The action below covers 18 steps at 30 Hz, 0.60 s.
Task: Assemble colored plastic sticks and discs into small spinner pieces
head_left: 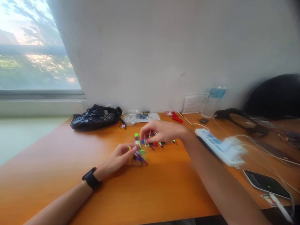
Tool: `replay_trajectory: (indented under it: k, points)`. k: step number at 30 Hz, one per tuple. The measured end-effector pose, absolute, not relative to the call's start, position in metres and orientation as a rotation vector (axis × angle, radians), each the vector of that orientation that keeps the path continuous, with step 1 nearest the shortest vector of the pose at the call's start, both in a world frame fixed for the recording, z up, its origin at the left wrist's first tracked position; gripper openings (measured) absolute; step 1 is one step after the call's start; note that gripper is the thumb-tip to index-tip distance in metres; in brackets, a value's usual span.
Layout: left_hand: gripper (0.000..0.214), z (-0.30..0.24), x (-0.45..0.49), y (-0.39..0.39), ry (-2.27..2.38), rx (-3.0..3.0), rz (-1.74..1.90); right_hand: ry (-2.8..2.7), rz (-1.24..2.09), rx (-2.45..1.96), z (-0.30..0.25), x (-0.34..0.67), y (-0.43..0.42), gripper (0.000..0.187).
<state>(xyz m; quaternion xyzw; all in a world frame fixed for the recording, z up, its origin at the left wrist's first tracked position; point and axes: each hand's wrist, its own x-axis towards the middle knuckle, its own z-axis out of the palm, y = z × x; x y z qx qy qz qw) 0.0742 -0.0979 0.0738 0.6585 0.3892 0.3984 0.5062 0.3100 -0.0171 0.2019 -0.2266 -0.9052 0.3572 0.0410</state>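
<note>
My left hand (pixel 120 157), with a black watch on its wrist, is closed at the edge of what looks like a clear plastic container (pixel 137 162). Small coloured plastic pieces (pixel 140 158), in blue, purple and green, show in or against it; the exact kind is too small to tell. Just above and to the right, my right hand (pixel 158 131) reaches down with thumb and fingers pinched around a small plastic piece (pixel 144 142). Beyond and under the right hand lies a loose pile of similar pieces (pixel 160 143) in green, yellow, blue and red.
Along the wall lie a black plastic bag (pixel 95 118), clear wrapping (pixel 131 117) and a red object (pixel 177 117). On the right are a white power strip (pixel 220 147) with cables, a clear bottle (pixel 212 101), a phone (pixel 266 184) and a black strap (pixel 243 120).
</note>
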Motion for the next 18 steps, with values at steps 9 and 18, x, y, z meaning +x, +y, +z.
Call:
replay_trajectory:
  k: [9,18]
  points:
    - [0.049,0.074,0.085,-0.099,0.946,1.542,0.993,-1.912,0.932,-0.753,0.139,0.301,-0.041,0.073]
    - [0.049,0.060,0.078,-0.093,0.989,1.656,1.104,-1.570,1.287,-0.854,0.071,0.306,-0.044,0.039]
